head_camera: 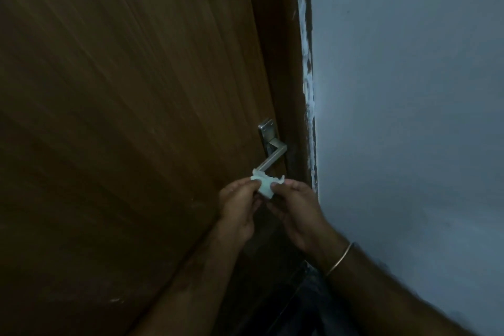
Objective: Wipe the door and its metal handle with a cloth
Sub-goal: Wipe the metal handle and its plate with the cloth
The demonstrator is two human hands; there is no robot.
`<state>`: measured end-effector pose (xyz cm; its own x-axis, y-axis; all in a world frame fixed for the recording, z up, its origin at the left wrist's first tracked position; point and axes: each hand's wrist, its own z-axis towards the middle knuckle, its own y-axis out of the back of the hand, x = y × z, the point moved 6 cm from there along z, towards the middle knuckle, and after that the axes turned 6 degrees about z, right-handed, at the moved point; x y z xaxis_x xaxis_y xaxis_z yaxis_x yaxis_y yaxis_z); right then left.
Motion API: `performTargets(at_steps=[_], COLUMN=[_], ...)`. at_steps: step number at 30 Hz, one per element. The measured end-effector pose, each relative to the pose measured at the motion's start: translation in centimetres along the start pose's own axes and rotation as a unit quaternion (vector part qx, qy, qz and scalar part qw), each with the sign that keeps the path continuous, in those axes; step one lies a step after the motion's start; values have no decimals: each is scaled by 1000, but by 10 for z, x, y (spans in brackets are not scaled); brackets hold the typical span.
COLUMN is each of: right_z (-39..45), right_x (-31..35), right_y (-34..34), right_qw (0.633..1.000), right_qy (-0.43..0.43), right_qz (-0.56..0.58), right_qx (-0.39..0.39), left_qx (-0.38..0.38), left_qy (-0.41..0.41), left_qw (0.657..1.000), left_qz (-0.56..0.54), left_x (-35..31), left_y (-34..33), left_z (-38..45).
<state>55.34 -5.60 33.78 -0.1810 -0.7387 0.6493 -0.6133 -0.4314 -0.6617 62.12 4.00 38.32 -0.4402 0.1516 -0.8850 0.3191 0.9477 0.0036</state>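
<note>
Brown wood door fills the left & centre of the view, grain running diagonally, w/ a few pale scuffs low down. Pale blue-grey wall takes the right side. Between them runs the dark door frame, its edge by the wall smeared w/ white paint.

Both forearms come up from the bottom; the right wrist wears a thin metal bangle.

Left hand & right hand meet just below the handle. Fingers of both are curled in & pinching a small bunched white cloth between them, left thumb on one side, right thumb on the other.

Metal handle is a plain bent lever on a narrow plate near the door's right edge, its free end angled down-left. Top of the cloth touches or overlaps that tip; can't tell which, since the pic is dim & soft.
</note>
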Motion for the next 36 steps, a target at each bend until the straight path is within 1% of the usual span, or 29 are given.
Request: performTargets(at_steps=[1, 2, 3, 5, 6, 7, 8, 10, 13, 14, 16, 17, 18, 19, 20, 21, 22, 23, 24, 26, 27, 28, 30, 32, 34, 36], right_z=[2, 3, 3, -3, -6, -8, -7, -1, 12, 18, 27, 31, 34, 35, 33, 31, 32, 35, 38, 45, 47, 49, 52, 56, 63, 71], right_x=[0, -2, -7, -20, -24, -25, -23, -15, -4, 2, 19, 34, 51, 69, 85, 92, 94, 90, 83, 65, 58, 53, 50, 50, 49, 53], right_y=[9, 14, 15, 5, -1, -5, -8, -9, -5, -2, 6, 10, 11, 8, 0, -10, -17, -20, -20, -17, -16, -15, -17, -23, -25, -26], right_qw=[999, 998, 998, 986, 977, 970, 967, 971, 986, 990, 993, 988, 976, 950, 913, 871, 828, 795, 780, 778, 781, 786, 810, 812, 840, 859], right_qy=[4, -13, -50, -151, -179, -185, -177, -141, -79, -52, 12, 69, 148, 240, 330, 400, 449, 473, 472, 451, 446, 442, 427, 418, 376, 340], right_qz=[-15, -18, -6, 45, 78, 111, 140, 168, 140, 128, 97, 61, -1, -81, -163, -237, -305, -361, -398, -433, -434, -427, -394, -401, -388, -380], right_qx=[-39, -59, -45, 44, 83, 110, 119, 95, 43, 14, -73, -120, -157, -180, -178, -160, -142, -121, -100, -62, -58, -63, -76, -76, -51, -42], left_qx=[-22, -35, -35, -9, 0, 1, -4, -23, -38, -38, -50, -60, -71, -80, -87, -91, -91, -89, -85, -78, -77, -79, -78, -72, -70, -69], left_qy=[-15, -28, -37, -41, -44, -47, -51, -72, -114, -121, -128, -127, -122, -114, -103, -91, -83, -74, -65, -49, -41, -32, -19, -16, -18, -18], left_qw=[1000, 999, 999, 999, 999, 999, 998, 992, 980, 978, 975, 975, 976, 978, 980, 982, 984, 986, 987, 989, 989, 990, 991, 991, 991, 991], left_qz=[-4, -7, -9, -5, 7, 24, 46, 102, 160, 168, 177, 174, 166, 157, 148, 138, 129, 124, 123, 118, 115, 114, 108, 111, 114, 109], left_x=[-2, -5, -7, -11, -11, -10, -9, -6, -11, -15, -20, -24, -26, -26, -25, -23, -20, -16, -11, -5, -2, 1, 6, 10, 11, 13], left_y=[1, 2, 1, -4, -6, -7, -7, -6, -4, -4, 1, 4, 9, 13, 18, 22, 25, 28, 31, 36, 39, 42, 46, 50, 56, 61], left_z=[1, 2, 1, -1, -2, -3, -4, -2, 4, 8, 15, 19, 23, 27, 30, 32, 34, 35, 35, 35, 35, 35, 35, 33, 31, 30])
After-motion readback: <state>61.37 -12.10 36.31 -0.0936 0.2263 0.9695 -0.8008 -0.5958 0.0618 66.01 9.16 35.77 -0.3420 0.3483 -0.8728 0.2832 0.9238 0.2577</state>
